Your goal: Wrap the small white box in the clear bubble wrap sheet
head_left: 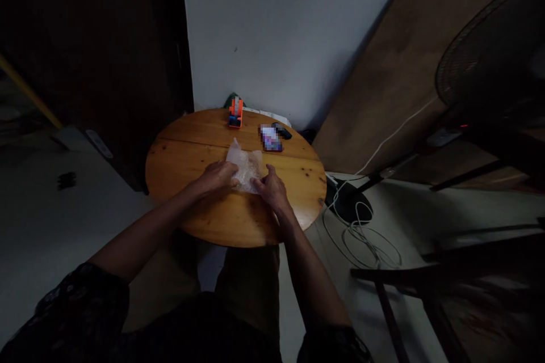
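Observation:
A crumpled piece of clear bubble wrap (247, 169) lies on the round wooden table (238, 221), one corner sticking up at its far left. My left hand (219, 176) grips its left edge, fingers bent over the plastic. At the near right edge, my right hand (272, 186) holds the wrap by the thumb, with the index finger raised a little. Whether anything is inside the wrap cannot be made out.
An orange tape dispenser (235, 112) stands at the table's far edge. A phone (271, 138) and a dark object (283, 131) lie right of it. Beyond are a wall (276, 28), a standing fan (494, 51), coiled cable (361, 238) and dark wooden furniture (395, 278).

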`<action>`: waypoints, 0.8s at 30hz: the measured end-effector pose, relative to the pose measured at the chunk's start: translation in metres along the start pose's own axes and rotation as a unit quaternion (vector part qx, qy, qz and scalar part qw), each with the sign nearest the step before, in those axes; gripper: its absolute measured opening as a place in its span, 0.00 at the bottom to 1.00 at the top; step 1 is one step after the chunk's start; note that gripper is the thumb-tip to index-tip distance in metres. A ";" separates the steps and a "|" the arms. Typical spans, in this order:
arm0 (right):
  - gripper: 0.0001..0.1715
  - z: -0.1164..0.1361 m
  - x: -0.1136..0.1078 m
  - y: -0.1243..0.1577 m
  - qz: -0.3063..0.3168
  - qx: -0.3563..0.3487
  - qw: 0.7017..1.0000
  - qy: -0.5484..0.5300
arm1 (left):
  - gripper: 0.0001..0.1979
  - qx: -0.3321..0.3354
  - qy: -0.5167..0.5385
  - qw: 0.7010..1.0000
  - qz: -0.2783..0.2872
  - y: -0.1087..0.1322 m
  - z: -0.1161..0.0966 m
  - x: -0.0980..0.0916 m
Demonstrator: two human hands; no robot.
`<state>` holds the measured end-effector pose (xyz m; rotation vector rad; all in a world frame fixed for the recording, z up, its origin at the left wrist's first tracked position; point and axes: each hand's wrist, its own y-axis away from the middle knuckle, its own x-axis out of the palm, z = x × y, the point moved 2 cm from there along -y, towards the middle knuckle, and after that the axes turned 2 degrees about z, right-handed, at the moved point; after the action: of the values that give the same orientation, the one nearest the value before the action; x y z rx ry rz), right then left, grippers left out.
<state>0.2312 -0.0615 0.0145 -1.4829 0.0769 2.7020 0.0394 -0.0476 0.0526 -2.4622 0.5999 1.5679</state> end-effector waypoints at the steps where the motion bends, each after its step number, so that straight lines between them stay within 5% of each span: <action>1: 0.42 0.001 0.003 -0.002 -0.006 -0.005 1.000 -0.009 | 0.06 0.010 -0.010 1.000 0.003 0.000 0.001 0.000; 8: 0.37 -0.002 0.018 -0.008 -0.076 -0.060 0.976 -0.193 | 0.11 0.093 -0.026 0.995 -0.007 -0.014 0.012 -0.002; 14: 0.36 0.012 0.025 -0.014 -0.046 -0.078 0.934 -0.346 | 0.09 0.078 0.005 0.997 0.017 -0.024 0.011 0.000; 24: 0.33 0.033 0.030 -0.015 -0.021 -0.084 0.952 -0.294 | 0.10 0.106 0.104 0.989 -0.016 -0.026 0.018 0.008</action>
<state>0.1885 -0.0431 0.0065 -0.6318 -0.2144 3.0439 0.0386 -0.0199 0.0353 -2.4739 0.7149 1.1758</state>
